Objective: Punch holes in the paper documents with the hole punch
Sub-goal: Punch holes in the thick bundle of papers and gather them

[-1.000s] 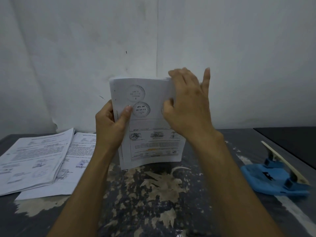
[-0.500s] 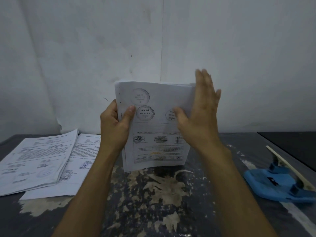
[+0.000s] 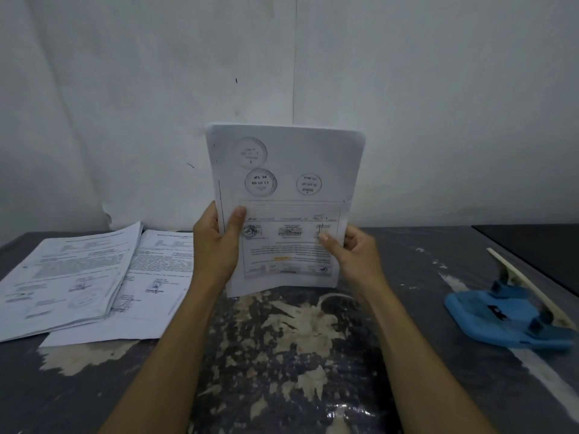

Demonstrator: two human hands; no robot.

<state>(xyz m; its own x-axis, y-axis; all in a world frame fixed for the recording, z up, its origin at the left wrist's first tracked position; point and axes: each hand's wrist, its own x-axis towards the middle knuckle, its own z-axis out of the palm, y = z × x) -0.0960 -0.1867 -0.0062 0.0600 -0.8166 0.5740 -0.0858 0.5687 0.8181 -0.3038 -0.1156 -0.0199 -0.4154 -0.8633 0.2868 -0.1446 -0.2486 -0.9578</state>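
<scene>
A stack of printed paper documents (image 3: 288,170) stands upright on its lower edge on the dark worn table (image 3: 282,355), its text upside down with round stamps near the top. My left hand (image 3: 213,245) grips the stack's left edge, thumb on the front page. My right hand (image 3: 354,255) holds the lower right edge, thumb on the front. The blue hole punch (image 3: 504,314) with a pale lever sits on the table at the right, apart from both hands.
Two more piles of printed documents (image 3: 72,274) lie flat on the table at the left, one overlapping the other. A white wall rises right behind the table. A black surface (image 3: 539,245) adjoins the table at the far right.
My right hand came down from the stack's top right corner to its lower right edge and closed on it. The stack now stands taller and straighter.
</scene>
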